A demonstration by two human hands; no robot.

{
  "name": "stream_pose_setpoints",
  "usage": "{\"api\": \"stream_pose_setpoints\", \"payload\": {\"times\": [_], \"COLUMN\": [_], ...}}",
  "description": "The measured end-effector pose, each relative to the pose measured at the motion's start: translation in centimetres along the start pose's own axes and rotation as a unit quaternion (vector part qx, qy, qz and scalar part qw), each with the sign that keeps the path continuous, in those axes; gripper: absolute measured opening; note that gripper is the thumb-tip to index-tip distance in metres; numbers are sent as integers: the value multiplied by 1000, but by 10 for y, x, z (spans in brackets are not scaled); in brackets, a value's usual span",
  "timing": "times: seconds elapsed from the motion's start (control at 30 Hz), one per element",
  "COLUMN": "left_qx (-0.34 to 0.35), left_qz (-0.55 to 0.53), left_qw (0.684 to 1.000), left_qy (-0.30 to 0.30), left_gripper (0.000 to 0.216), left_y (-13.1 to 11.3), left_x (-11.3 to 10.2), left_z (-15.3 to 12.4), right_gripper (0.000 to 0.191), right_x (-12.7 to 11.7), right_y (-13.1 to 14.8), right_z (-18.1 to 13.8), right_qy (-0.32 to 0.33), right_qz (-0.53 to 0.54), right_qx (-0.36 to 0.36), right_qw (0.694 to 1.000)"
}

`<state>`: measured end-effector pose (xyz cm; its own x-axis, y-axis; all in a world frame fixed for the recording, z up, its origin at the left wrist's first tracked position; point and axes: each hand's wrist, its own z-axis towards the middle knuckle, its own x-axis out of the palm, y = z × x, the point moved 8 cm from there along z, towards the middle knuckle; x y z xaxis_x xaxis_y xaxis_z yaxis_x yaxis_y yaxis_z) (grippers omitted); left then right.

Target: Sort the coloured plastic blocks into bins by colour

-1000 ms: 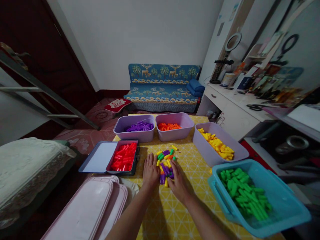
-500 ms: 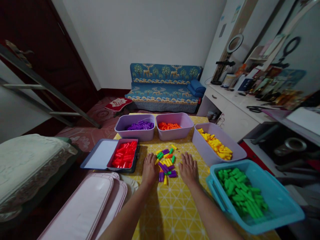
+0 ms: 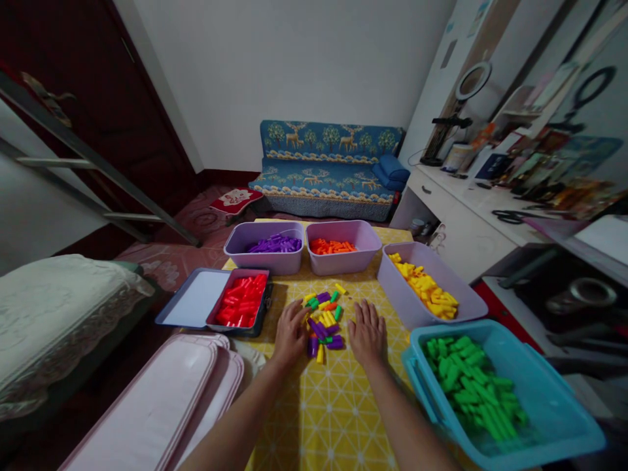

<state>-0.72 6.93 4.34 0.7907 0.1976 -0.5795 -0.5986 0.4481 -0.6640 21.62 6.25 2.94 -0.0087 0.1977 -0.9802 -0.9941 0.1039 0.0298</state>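
A loose pile of short plastic pieces lies in the middle of the yellow patterned tablecloth point(image 3: 326, 409). Among them are a purple piece point(image 3: 335, 343), a yellow piece point(image 3: 320, 354), a green piece point(image 3: 338, 313) and an orange piece point(image 3: 331, 306). At the pile's left edge is my left hand point(image 3: 290, 332), fingers bent and apart, its fingertips close to the pieces; whether they touch cannot be made out. On the pile's right, my right hand point(image 3: 367, 332) rests palm down on the cloth, fingers stretched out and holding nothing.
Around the pile stand a tin of red pieces point(image 3: 267, 302), a bin of purple pieces point(image 3: 265, 261), a bin of orange pieces point(image 3: 342, 261), a bin of yellow pieces point(image 3: 400, 297) and a teal bin of green pieces point(image 3: 554, 392). Pinkish lids point(image 3: 147, 405) lie front left.
My left hand has lifted slightly and its fingers have bent toward the pile. My right hand stays nearly flat in place. The view has shifted a little.
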Motion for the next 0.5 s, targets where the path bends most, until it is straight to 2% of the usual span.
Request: {"api": "stream_pose_setpoints", "payload": {"times": [0.13, 0.23, 0.37, 0.5], "left_qx": [-12, -46, -53, -77], "left_qz": [-10, 14, 91, 121], "left_qw": [1000, 997, 984, 976], "left_qy": [15, 61, 144, 161], "left_gripper": [42, 33, 37, 31], "left_y": [-14, -26, -41, -41], "left_x": [7, 24, 49, 56], "left_z": [8, 16, 26, 32], "right_gripper": [55, 55, 55, 55], "right_x": [1, 1, 1, 1], "right_y": [0, 0, 0, -1], "right_z": [0, 0, 1, 2], "right_qy": [-1, -6, -8, -5], "right_qz": [3, 7, 12, 17], "right_qx": [0, 0, 1, 1], "right_qw": [1000, 1000, 1000, 1000]}}
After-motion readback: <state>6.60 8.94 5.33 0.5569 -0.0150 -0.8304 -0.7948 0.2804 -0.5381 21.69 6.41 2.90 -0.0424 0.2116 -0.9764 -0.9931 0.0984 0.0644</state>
